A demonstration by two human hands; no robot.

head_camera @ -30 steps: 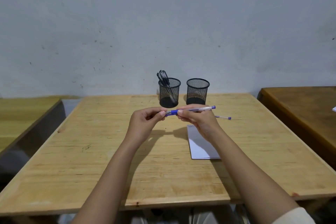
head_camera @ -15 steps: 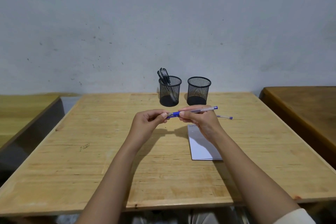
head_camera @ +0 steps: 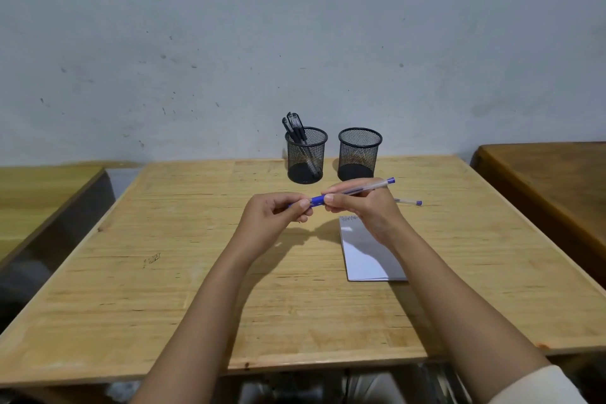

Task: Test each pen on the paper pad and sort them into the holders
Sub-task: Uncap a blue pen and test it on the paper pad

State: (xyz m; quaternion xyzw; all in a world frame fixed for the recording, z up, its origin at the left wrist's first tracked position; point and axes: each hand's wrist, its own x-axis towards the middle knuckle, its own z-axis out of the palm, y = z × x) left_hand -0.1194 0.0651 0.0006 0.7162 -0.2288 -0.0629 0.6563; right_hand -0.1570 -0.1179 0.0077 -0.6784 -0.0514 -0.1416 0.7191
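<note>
A blue pen [head_camera: 352, 191] is held level above the table between both hands. My right hand [head_camera: 364, 207] grips its clear barrel, and my left hand [head_camera: 278, 213] pinches the blue cap end. Under my right wrist lies the white paper pad [head_camera: 367, 259], with scribbles at its top edge. A second blue pen [head_camera: 410, 202] lies on the table behind my right hand. Two black mesh holders stand at the back: the left holder [head_camera: 306, 154] has several black pens in it, while the right holder [head_camera: 359, 154] looks empty.
The light wooden table [head_camera: 164, 272] reaches to the wall. A darker brown table [head_camera: 551, 180] stands to the right, and another wooden surface [head_camera: 39, 190] to the left, with gaps between them.
Both hands and the pen stay in almost the same place. The left hand's fingers have drawn slightly left along the cap end.
</note>
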